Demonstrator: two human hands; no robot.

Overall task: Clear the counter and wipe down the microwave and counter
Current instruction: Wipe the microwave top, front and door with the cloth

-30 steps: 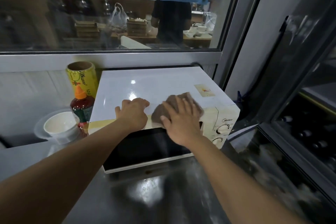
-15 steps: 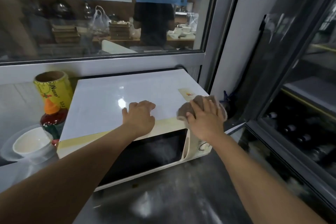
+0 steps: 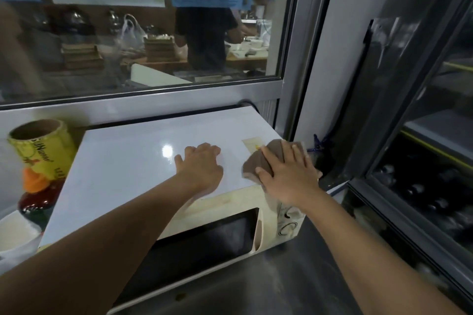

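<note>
- Both hands are on top of the microwave [image 3: 133,161]. The right hand [image 3: 286,174] lies flat with fingers straight and spread, pressing a brown cloth [image 3: 258,163] onto the top near its front right corner.
- Left hand [image 3: 201,169] rests near the middle of the top, toward the front edge, its fingers curled under against the surface and gripping nothing.
- Cloth is crumpled, dull brown, and partly hidden beneath the right palm; it touches a pale rectangular sticker [image 3: 252,143] on the top panel.
- Microwave stands on a dark steel counter [image 3: 268,286], its back close to a window frame. Its top is glossy white with 1 bright light reflection on it. Its front is cream and yellowed, with a dark glass door [image 3: 204,243] and 2 round dials [image 3: 288,227] at the right.
- Left of the microwave stand a yellow printed cylinder [image 3: 41,151] with an open top, a dark red bottle with an orange cap [image 3: 35,184], and a white bowl [image 3: 15,235] at the picture's edge.
- Behind the window [image 3: 128,46], a person in dark clothing stands at a wooden table.
- Right of the counter is a glass-fronted cabinet [image 3: 422,161] with dark bottles inside.
</note>
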